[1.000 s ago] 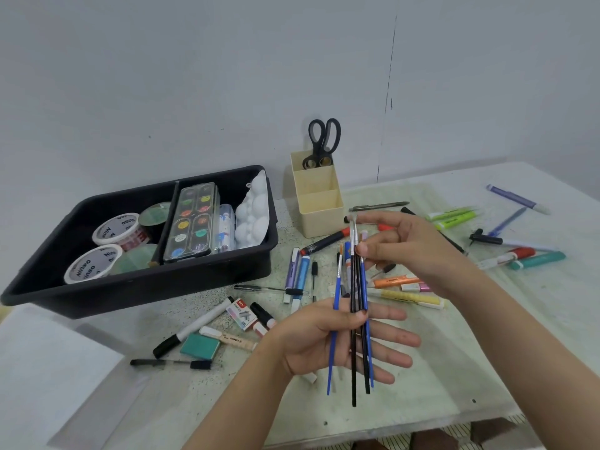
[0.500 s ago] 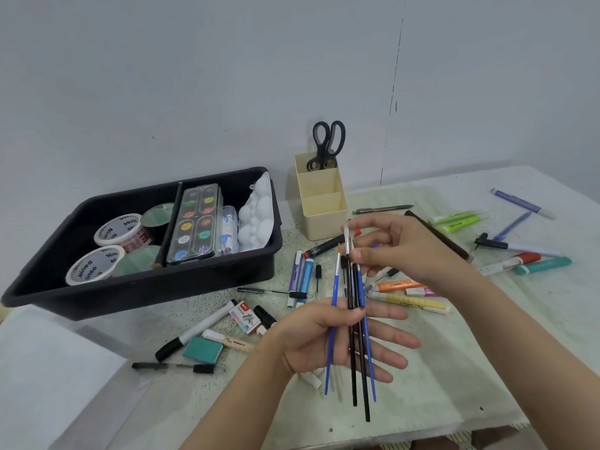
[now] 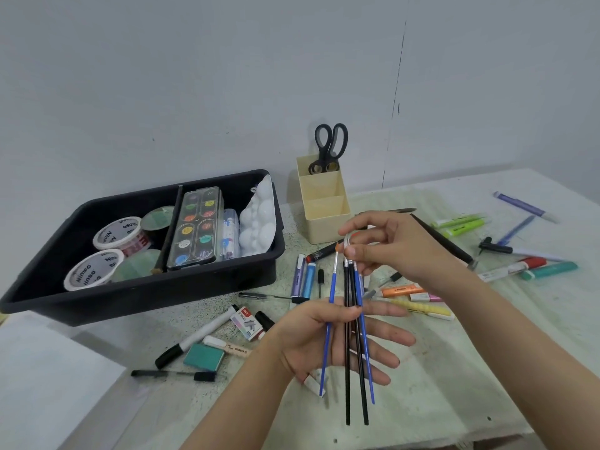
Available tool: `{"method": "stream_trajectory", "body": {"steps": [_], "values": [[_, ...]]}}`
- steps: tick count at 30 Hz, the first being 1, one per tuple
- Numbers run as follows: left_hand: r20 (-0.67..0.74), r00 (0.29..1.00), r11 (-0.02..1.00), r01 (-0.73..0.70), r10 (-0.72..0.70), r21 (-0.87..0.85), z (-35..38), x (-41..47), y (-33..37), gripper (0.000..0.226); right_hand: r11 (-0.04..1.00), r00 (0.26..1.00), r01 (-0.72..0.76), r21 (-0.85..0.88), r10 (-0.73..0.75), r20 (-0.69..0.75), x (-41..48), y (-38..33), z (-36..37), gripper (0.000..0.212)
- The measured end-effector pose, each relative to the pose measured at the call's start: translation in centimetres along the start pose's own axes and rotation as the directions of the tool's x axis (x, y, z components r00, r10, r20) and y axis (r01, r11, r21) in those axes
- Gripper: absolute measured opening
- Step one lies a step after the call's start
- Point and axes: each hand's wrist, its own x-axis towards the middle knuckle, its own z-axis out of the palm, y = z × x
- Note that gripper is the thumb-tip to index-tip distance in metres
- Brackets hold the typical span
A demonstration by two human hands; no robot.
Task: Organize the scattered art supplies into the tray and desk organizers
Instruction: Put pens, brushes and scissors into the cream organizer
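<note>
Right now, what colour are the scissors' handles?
Black: the scissors have black handles, clearest in the head view.

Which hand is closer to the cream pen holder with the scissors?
Right. The right hand is just in front of the pen holder; the left hand is farther, toward the person.

A pale grey wall [image 3: 194, 76] backs the table [image 3: 565, 185] (a thin dark line [image 3: 395, 89] runs down it). A greenish mat [image 3: 480, 368] covers the tabletop, and a white sheet [image 3: 48, 368] lies at its left.
</note>
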Motion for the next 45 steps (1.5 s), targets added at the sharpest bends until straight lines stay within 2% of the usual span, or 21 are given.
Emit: {"method": "stream_trajectory", "body": {"steps": [5, 14, 20, 25, 29, 34, 39, 42, 45], "values": [[-0.06, 0.996, 0.998, -0.06, 0.06, -0.009, -0.6, 0.4, 0.1, 0.055, 1.0, 1.0, 0.002, -0.017, -0.002, -0.004, 0.5, 0.0, 0.3, 0.025], [-0.121, 0.992, 0.999, -0.039, 0.038, -0.008, -1.7, 0.3, 0.2, 0.053, 0.994, 0.995, -0.097, -0.054, 0.097, -0.009, 1.4, 0.4, 0.4, 0.03], [-0.082, 0.994, 0.996, -0.078, 0.074, -0.046, -1.7, -0.1, 0.3, 0.053, 0.965, 0.954, -0.26, 0.022, 0.253, 0.164, 1.8, 0.7, -0.4, 0.05], [-0.062, 0.99, 0.992, -0.124, 0.123, -0.007, -1.4, -0.1, 0.8, 0.047, 0.965, 0.925, -0.224, -0.133, 0.254, 0.284, 2.0, 1.3, -0.7, 0.031], [-0.06, 0.997, 0.999, -0.043, 0.041, -0.022, -1.2, 0.0, 1.3, 0.047, 0.965, 0.91, -0.207, -0.159, 0.249, 0.331, 2.3, 1.0, -0.3, 0.027], [-0.059, 0.997, 0.998, 0.058, -0.059, -0.006, -1.3, 0.5, 1.6, 0.053, 0.959, 0.922, -0.22, -0.18, 0.265, 0.284, 3.0, 1.5, -0.6, 0.048], [-0.033, 0.994, 0.994, 0.107, -0.107, -0.007, -1.7, 1.3, 1.9, 0.055, 0.966, 0.922, -0.209, -0.154, 0.247, 0.299, 3.4, 1.4, -1.0, 0.027], [-0.099, 0.991, 0.996, 0.091, -0.092, -0.017, -2.2, 1.8, 2.3, 0.053, 0.975, 0.939, -0.189, -0.119, 0.214, 0.268, 4.0, 1.4, -1.4, 0.023], [-0.187, 0.981, 0.996, 0.044, -0.057, -0.075, -2.6, 2.1, 2.7, 0.05, 0.973, 0.936, -0.215, -0.083, 0.229, 0.267, 4.7, 1.5, -1.8, 0.009]]}}
